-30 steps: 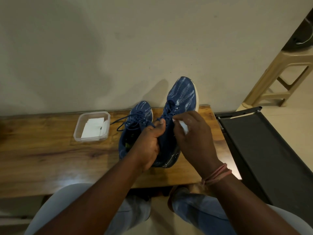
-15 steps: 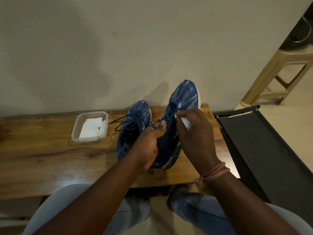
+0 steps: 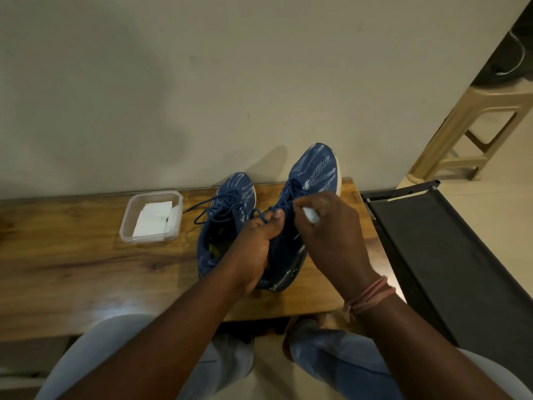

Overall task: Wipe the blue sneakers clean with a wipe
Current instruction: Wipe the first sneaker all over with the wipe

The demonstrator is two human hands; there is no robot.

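In the head view, just right of the middle of the frame, the left hand [image 3: 253, 249] still grips the raised shoe [image 3: 313, 180] at its heel end, and the right hand [image 3: 331, 235], its fingers curled round a balled white wipe [image 3: 312, 215], has slid a little up the laces, so the rubbing looks only part done. There are two blue shoes: the raised one and the other shoe [image 3: 230, 197] lying on the bench [image 3: 72, 269] just left of it. There is one tub [image 3: 151, 216] of spare wipes at the left, one stool [image 3: 476, 134] at the upper right, and two hands.

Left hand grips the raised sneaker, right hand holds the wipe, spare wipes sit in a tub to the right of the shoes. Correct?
One error: the head view shows the tub to the left of the shoes. The left hand does grip the raised sneaker, and the right hand holds the wipe.
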